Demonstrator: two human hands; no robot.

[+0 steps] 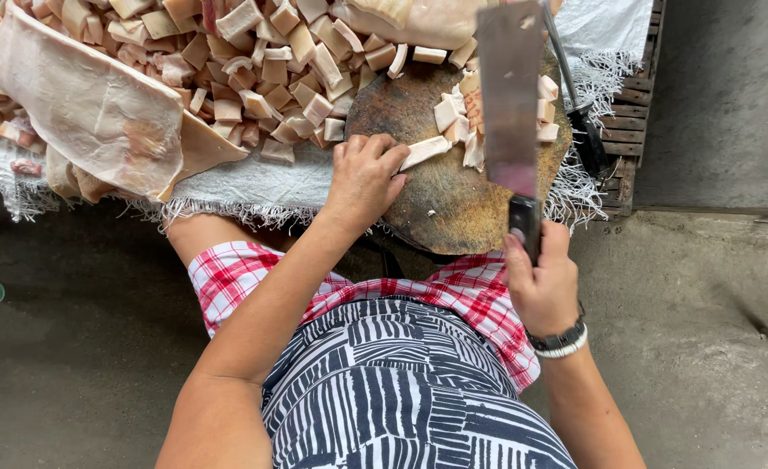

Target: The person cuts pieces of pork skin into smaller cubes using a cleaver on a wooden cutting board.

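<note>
My right hand (pixel 542 276) grips the dark handle of a broad steel cleaver (pixel 511 95), whose blade is raised over the round wooden chopping block (pixel 453 195). My left hand (pixel 365 174) rests on the block's near left side, fingers curled on a pale strip of fatty meat (pixel 425 152). A few cut cubes (pixel 450 113) lie on the block beside the blade.
A large heap of cut meat cubes (pixel 254 61) covers the white woven cloth (pixel 254 187) at the left and back. A big uncut slab of skin and fat (pixel 89 104) lies at the left. A second knife (pixel 575 95) rests at the block's right, on a wooden pallet (pixel 627 130).
</note>
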